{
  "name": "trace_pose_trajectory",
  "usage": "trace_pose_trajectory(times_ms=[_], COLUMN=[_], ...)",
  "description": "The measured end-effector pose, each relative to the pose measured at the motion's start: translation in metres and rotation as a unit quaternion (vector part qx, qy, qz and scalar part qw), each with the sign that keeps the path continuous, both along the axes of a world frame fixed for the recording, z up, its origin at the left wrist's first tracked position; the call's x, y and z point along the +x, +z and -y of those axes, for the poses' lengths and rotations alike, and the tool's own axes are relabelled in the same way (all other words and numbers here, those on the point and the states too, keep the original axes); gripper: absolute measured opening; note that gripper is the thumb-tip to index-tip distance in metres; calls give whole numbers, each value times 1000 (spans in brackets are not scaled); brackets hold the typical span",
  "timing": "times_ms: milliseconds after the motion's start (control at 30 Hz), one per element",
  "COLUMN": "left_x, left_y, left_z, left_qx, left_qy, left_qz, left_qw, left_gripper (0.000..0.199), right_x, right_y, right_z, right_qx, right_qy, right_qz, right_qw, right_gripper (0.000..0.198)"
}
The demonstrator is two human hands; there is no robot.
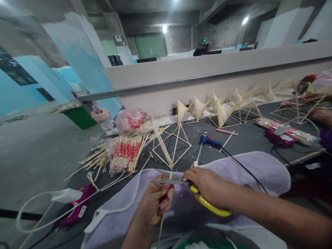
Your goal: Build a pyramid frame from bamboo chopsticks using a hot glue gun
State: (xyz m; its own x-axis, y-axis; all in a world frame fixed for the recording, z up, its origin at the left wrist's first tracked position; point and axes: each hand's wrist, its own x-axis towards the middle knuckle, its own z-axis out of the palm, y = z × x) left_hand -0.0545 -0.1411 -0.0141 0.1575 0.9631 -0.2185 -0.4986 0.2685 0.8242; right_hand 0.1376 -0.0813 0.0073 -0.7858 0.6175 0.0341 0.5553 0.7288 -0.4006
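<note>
My right hand (207, 185) is closed round the yellow handles of a pair of scissors (178, 180), whose blades point left and stand apart. Between the blades passes the upper end of a thin wooden stick (161, 230). My left hand (158, 199) pinches that stick just below the blades, and its lower part hangs down beneath the fingers. Both hands are above a pale purple cloth (119, 204) at the table's near edge. Just beyond them a small frame of glued sticks (178, 145) stands on the dark table, and a blue glue gun (209, 140) lies to its right.
Left of the frame lie loose sticks (97, 155) and red-printed stick packets (126, 154). A purple power strip (77, 207) with a white plug is at near left. Finished twisted stick structures (215, 107) line the low wall. Another person's hand (321, 116) shows at far right.
</note>
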Motion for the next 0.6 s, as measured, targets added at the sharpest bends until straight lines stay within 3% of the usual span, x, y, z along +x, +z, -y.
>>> trace_pose_trajectory(times_ms=[133,367,600], left_x=[2,14,12], left_y=[-4,-8,-7], left_z=[-3,-5,1], left_qx=[-22,0,0], left_qy=[-4,115,53], left_qz=[-3,-157,-80], left_qw=[1000,981,995], left_gripper=[23,24,24], right_x=[1,3,7], right_y=[-9,-17,-4], right_z=[-4,-9,-3], right_qx=[-7,2,13], right_qy=[-9,-28,-12], right_qz=[20,51,47], right_qw=[1000,998,999], right_gripper=[32,28,30])
